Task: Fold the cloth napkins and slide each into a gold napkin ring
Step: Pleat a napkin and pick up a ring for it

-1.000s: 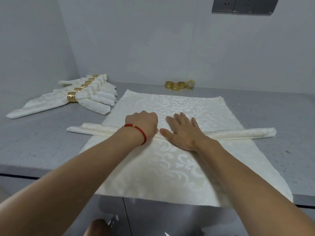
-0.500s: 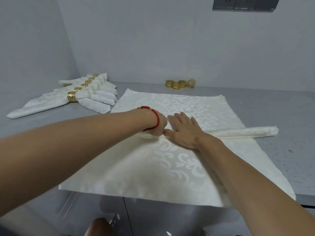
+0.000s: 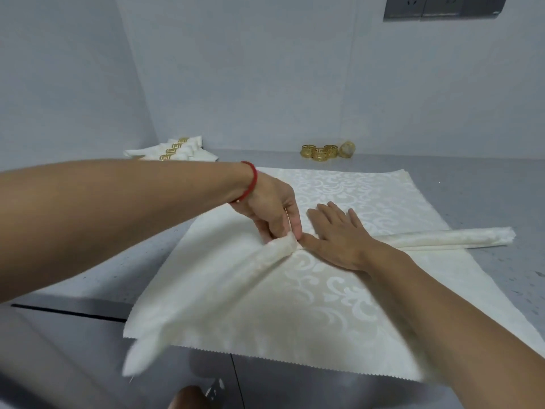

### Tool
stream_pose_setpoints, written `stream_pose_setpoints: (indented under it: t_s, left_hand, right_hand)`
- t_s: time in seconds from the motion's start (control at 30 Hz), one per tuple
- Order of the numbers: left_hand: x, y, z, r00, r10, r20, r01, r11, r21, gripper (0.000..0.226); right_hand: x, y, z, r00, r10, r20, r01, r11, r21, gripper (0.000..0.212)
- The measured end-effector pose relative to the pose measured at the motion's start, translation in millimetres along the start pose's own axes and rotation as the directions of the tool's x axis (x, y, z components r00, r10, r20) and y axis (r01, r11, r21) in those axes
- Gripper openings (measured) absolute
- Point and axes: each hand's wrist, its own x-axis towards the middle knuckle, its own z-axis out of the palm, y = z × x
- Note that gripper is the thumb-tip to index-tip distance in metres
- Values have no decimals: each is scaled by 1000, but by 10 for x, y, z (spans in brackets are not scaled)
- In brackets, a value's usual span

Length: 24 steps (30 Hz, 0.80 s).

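While the flat right hand (image 3: 339, 236) pins the strip's (image 3: 442, 238) middle as a pivot, the left hand (image 3: 274, 214) pinches its other half to fold it toward the person, ready for a ring (image 3: 320, 153)

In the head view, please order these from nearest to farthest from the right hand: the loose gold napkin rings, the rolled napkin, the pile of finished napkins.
1. The rolled napkin: it runs under the right hand.
2. The loose gold napkin rings: behind the hand, near the wall.
3. The pile of finished napkins: far back on the left.
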Motion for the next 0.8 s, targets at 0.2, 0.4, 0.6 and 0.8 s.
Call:
stream_pose_setpoints:
  t_s: [0.2, 0.4, 0.6, 0.8]
  left_hand:
    - [21, -186, 183, 949, 255, -186, -272, 960, -69, 15]
    - [168, -308, 422, 880, 262, -395, -263, 963, 53, 24]
    - [243, -280, 466, 893, 215, -395, -168, 974, 150, 39]
    - [326, -248, 465, 897, 189, -399, -132, 977, 165, 46]
  right_hand:
    - [65, -15, -82, 998, 24, 62, -33, 990, 137, 60]
    - [-120, 109, -380, 986, 28, 165, -143, 651, 745, 44]
    - [-135, 435, -566, 995, -43, 87, -13, 825, 566, 24]
    - [-219, 551, -920, 946, 92, 310, -137, 983, 124, 34]
